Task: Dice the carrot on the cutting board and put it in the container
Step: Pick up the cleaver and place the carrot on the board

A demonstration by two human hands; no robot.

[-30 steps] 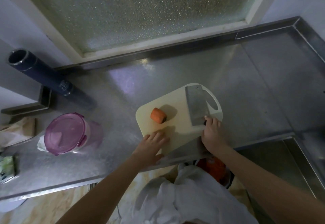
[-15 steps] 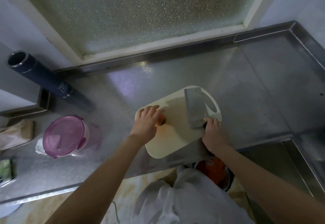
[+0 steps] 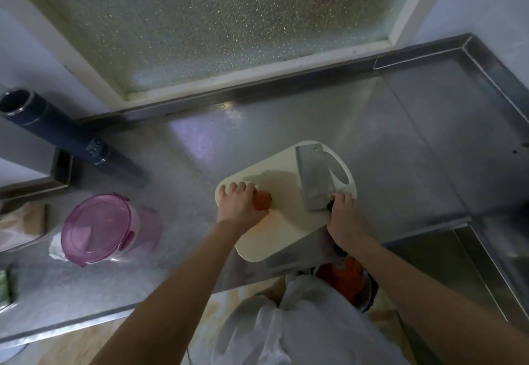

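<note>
Dark flask (image 3: 65,138) is standing on the steel counter (image 3: 286,124), back left. Frosted window (image 3: 229,21) is running behind; white bag (image 3: 300,324) is sitting below.

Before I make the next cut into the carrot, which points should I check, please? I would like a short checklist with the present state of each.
1. Carrot steadied on the cutting board: ok, the left hand holds it.
2. Cleaver in grip: ok, the right hand grips its handle; the blade lies flat on the board.
3. Left fingertips tucked away from the blade's path: cannot tell.
4. Container ready to receive dice: not ok, its purple lid is on.
5. Board wholly on the counter: cannot tell; its near corner lies close to the edge.
</note>
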